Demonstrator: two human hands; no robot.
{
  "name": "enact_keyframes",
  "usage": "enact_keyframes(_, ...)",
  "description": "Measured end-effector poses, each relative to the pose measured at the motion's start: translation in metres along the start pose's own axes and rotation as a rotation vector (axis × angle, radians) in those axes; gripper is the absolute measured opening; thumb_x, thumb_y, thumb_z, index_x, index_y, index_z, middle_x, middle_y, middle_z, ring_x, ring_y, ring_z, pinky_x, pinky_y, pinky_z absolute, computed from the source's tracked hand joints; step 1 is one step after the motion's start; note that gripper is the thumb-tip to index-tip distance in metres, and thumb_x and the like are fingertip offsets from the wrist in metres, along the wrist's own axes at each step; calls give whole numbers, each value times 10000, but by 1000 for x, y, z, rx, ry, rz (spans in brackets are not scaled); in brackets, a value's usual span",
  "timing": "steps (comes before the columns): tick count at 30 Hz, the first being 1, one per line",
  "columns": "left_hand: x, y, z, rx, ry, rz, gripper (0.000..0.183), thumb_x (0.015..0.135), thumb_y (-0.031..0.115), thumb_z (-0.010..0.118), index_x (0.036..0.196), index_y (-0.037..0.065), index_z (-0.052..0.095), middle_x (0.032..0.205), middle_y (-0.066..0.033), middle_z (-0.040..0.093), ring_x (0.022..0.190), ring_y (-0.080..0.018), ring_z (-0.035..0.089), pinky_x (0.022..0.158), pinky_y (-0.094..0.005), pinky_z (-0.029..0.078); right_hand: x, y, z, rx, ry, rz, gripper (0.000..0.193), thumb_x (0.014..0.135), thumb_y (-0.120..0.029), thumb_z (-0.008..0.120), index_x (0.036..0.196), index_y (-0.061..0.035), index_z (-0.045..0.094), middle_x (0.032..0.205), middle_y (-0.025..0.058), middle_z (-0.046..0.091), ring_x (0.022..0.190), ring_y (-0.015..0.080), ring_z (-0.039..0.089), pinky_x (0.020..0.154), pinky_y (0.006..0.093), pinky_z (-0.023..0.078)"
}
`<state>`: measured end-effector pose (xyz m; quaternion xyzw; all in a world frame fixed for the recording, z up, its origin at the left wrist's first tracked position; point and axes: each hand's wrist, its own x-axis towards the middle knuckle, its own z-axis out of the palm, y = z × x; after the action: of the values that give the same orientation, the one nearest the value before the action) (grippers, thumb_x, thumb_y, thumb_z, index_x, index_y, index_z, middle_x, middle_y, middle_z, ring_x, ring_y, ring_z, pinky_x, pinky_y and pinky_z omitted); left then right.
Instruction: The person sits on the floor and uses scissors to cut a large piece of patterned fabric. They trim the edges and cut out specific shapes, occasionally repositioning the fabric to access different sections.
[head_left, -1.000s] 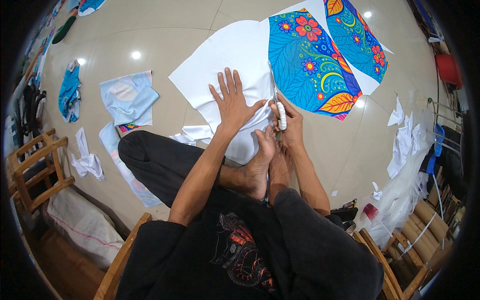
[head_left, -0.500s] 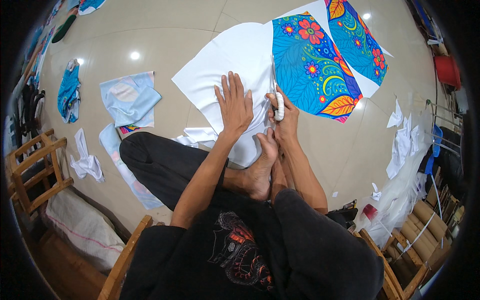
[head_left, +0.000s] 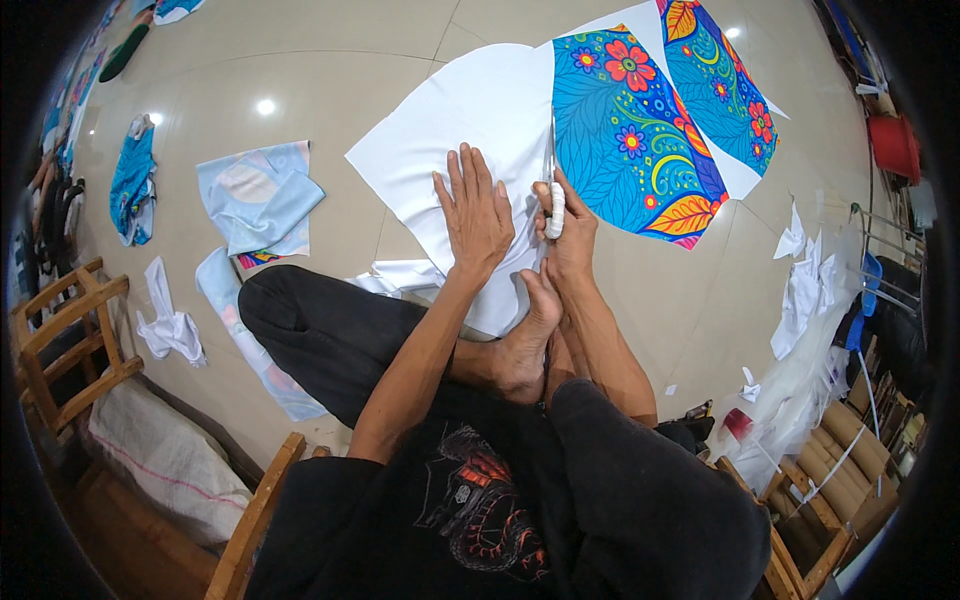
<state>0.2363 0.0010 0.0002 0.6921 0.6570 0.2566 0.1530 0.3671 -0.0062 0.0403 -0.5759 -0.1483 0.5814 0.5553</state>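
My left hand point(head_left: 478, 220) lies flat, fingers stretched out, on a white fabric sheet point(head_left: 470, 120) spread over the floor. My right hand point(head_left: 572, 235) grips scissors point(head_left: 554, 212) whose handle is wrapped in white. Their blades point away from me, along the line where the white sheet meets a blue floral printed fabric piece point(head_left: 610, 140). How far the blades are apart is too small to tell. A bare foot point(head_left: 530, 330) rests at the near end of the white sheet, just below my right hand.
A second floral piece point(head_left: 715, 90) lies at the far right. Folded pale blue fabric point(head_left: 260, 215) and a blue bundle point(head_left: 134, 180) are on the left. White scraps point(head_left: 800, 290) lie at right near a red bucket point(head_left: 893, 147). A wooden stool point(head_left: 75, 340) stands left.
The scissors and my right hand have shifted slightly, and the white-wrapped handle looks straighter. My left hand stays flat on the white sheet in nearly the same place.
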Motion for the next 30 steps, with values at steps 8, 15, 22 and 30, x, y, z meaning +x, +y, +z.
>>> enact_keyframes(8, 0, 1, 0, 9, -12, -11, 669, 1088, 283, 401, 1614, -120, 308, 1730, -269, 254, 1640, -409, 133, 1312, -602, 27, 23, -7, 20, 65, -11, -17, 550, 975, -15, 597, 1521, 34, 547, 1069, 123, 772, 591, 115, 593, 492, 256, 449)
enact_keyframes(15, 1, 1, -1, 0, -36, -8, 666, 1099, 266, 368, 1637, -107, 244, 1741, -270, 215, 1640, -427, 108, 1303, -624, 22, 34, 3, 21, 88, -28, -46, 583, 973, -7, 570, 1550, 40, 506, 1110, 149, 773, 607, 120, 601, 511, 260, 467)
enact_keyframes(22, 1, 0, -1, 11, -38, -8, 671, 1099, 264, 370, 1642, -107, 233, 1741, -271, 213, 1642, -422, 107, 1302, -622, 14, 41, -4, 19, 85, -41, -21, 567, 979, -21, 606, 1536, 39, 524, 1105, 129, 773, 614, 120, 601, 525, 252, 463)
enact_keyframes(30, 2, 1, 1, 12, -12, -8, 672, 1082, 283, 408, 1608, -126, 318, 1730, -272, 256, 1640, -411, 136, 1310, -609, 21, 73, -13, 23, 91, -89, -56, 609, 1002, -131, 724, 1542, 43, 503, 1109, 127, 751, 643, 113, 584, 538, 227, 418)
